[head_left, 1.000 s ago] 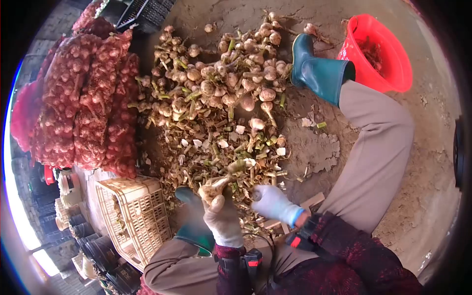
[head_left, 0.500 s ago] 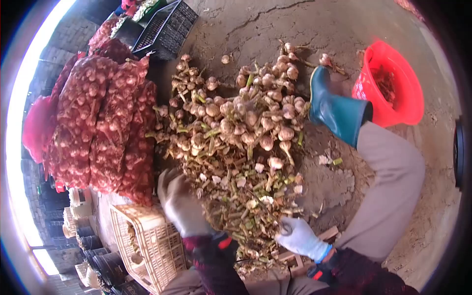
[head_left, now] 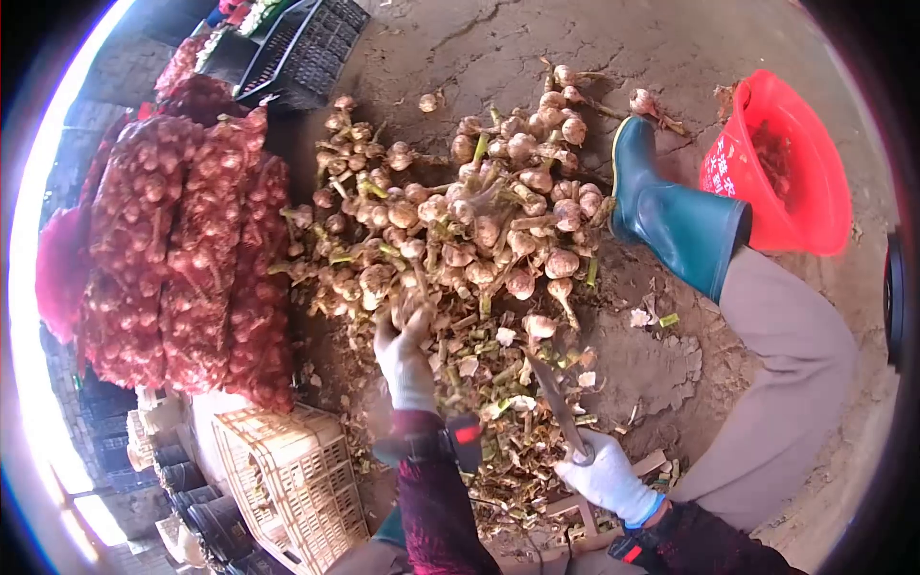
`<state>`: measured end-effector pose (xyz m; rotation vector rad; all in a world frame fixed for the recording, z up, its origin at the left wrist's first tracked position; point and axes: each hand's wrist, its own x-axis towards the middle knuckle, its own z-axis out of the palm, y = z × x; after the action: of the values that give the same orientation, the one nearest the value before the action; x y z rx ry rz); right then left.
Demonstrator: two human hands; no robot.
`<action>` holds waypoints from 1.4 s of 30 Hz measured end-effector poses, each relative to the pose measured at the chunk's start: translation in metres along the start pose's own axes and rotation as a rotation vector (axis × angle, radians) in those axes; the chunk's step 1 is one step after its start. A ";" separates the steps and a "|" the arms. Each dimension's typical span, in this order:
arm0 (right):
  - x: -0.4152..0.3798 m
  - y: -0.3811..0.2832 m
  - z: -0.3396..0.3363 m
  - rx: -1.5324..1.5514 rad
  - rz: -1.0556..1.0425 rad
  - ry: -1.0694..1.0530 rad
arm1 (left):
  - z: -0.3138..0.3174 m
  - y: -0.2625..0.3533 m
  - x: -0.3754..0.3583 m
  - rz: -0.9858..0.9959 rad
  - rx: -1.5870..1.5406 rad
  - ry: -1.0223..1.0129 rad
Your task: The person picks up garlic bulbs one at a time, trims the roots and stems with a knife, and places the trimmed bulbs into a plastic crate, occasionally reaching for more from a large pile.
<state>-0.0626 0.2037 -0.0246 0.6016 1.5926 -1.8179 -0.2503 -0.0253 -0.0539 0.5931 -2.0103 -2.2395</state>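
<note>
My left hand (head_left: 406, 369), in a white glove, is at the near edge of a heap of garlic (head_left: 460, 216) with long stalks. Its fingers close around a garlic bulb (head_left: 412, 310), partly hidden and slightly blurred. To the right, my right hand (head_left: 604, 476), also gloved, grips a knife (head_left: 551, 395); its blade points up and away over the cut stalks and peelings (head_left: 503, 417). The knife and the left hand are apart.
Red mesh sacks full of garlic (head_left: 192, 259) stand on the left, above a cream plastic crate (head_left: 287, 470). A black crate (head_left: 302, 53) sits at the far left. My boot (head_left: 671, 211) rests beside a red bucket (head_left: 800, 182) holding brown scraps.
My left hand has moved right and away from me, from beside the crate to the garlic heap. The right hand has shifted slightly right, and the knife blade now shows clearly.
</note>
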 end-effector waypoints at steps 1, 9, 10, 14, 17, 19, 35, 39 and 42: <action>-0.003 0.000 0.001 0.006 -0.014 -0.014 | -0.009 -0.002 -0.021 -0.050 -0.142 0.065; -0.032 -0.018 -0.006 -0.556 -0.482 -0.026 | -0.029 0.051 -0.196 -0.228 -0.233 -0.180; -0.038 -0.018 -0.004 -0.668 -0.605 0.003 | -0.035 0.056 -0.210 -0.244 -0.183 -0.189; -0.060 -0.020 0.005 -0.828 -0.843 -0.121 | -0.063 0.061 -0.256 -0.129 -0.175 -0.179; -0.068 -0.015 0.012 -0.962 -0.888 -0.134 | -0.052 0.084 -0.269 -0.112 0.105 -0.123; -0.069 -0.015 0.015 -0.967 -0.883 -0.137 | -0.048 0.084 -0.271 -0.101 0.194 -0.039; 0.003 0.042 0.028 -1.080 -0.285 -0.179 | -0.071 0.051 -0.258 -0.067 0.415 0.082; 0.018 0.037 0.018 -1.128 -0.197 -0.038 | -0.036 0.103 -0.263 0.261 0.096 0.106; -0.007 0.009 0.022 -0.954 -0.366 -0.057 | -0.053 0.084 -0.260 0.137 0.033 0.107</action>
<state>-0.0500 0.1826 -0.0227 -0.1917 2.3488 -1.0423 -0.0094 -0.0072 0.0844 0.5471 -1.9752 -2.0563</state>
